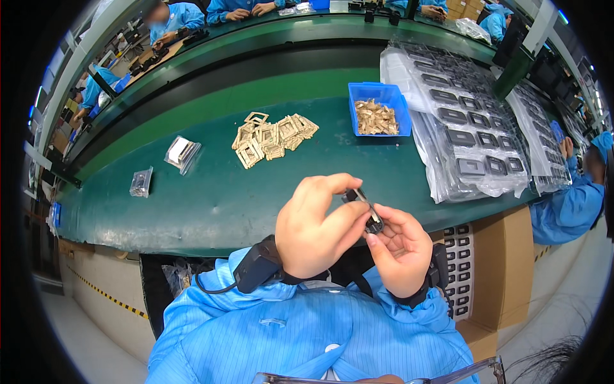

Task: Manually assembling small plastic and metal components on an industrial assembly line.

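Just beyond my chest, over the near edge of the green table, both hands meet on a small black part (374, 223) with a pale strip along its side. My left hand (316, 224) pinches its upper end between thumb and forefinger. Fingers and thumb of my right hand (401, 246) grip its lower end. Much of the part is hidden by the fingers, so its exact kind does not show. Black devices are strapped at both wrists. A pile of tan rectangular frames (272, 139) lies on the table past my left hand.
A blue bin (378, 89) holds small tan pieces. Wrapped trays of black frames (470, 134) stand on the right. Two clear bags, one larger (182, 153) and one small (141, 183), lie left. An open cardboard box (505, 269) is beside my right arm. Co-workers sit across and at right.
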The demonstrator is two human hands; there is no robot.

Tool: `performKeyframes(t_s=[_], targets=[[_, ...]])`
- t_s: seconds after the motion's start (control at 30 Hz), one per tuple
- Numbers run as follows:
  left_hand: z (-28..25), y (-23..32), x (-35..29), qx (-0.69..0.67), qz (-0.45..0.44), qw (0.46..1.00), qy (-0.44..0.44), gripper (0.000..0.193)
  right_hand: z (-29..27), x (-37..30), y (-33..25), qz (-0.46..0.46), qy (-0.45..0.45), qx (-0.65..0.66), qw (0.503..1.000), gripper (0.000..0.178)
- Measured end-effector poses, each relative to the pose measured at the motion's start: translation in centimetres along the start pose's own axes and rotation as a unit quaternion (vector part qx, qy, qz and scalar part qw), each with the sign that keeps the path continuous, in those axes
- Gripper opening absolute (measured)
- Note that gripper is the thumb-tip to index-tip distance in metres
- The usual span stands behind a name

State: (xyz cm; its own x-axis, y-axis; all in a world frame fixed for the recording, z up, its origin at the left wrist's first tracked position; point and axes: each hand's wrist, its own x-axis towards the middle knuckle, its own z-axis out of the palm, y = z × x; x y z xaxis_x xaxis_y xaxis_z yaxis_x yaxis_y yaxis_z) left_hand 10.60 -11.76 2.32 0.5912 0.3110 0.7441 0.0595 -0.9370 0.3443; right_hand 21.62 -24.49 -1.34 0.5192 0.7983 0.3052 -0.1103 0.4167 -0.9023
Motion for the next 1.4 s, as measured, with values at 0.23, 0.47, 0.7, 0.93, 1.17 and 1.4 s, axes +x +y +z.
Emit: performKeyframes(t_s=[0.23,0.47,0.7,0.93,1.17,1.4], targets=[[0.0,0.5,0.1,0.006,0.059,0.998,-0.017,0.028,-0.4,0.1,0.5,-0.093,0.035,-0.215,0.972,0.048],[1.0,0.3,0.5,-0.014,0.059,0.998,-0.025,0.029,-0.5,0.6,0.8,-0.183,0.050,-0.314,0.930,0.047],[1.2,0.0,1.5,-0.012,0.091,0.991,-0.102,0.028,-2.2,0.4,1.0,-0.125,0.047,-0.291,0.947,0.046],[1.9,-0.6,2.5,-0.063,0.077,0.986,-0.132,0.027,-3.3,0.5,0.9,-0.102,0.019,-0.243,0.964,0.047],[2.6,-0.6,2.7,-0.112,0.061,0.981,-0.148,0.023,-4.0,1.1,1.2,-0.176,0.033,-0.319,0.931,0.049],[3.9,-0.3,2.9,-0.086,0.079,0.982,-0.146,0.021,-4.4,1.2,2.2,-0.172,0.065,-0.290,0.939,0.043]])
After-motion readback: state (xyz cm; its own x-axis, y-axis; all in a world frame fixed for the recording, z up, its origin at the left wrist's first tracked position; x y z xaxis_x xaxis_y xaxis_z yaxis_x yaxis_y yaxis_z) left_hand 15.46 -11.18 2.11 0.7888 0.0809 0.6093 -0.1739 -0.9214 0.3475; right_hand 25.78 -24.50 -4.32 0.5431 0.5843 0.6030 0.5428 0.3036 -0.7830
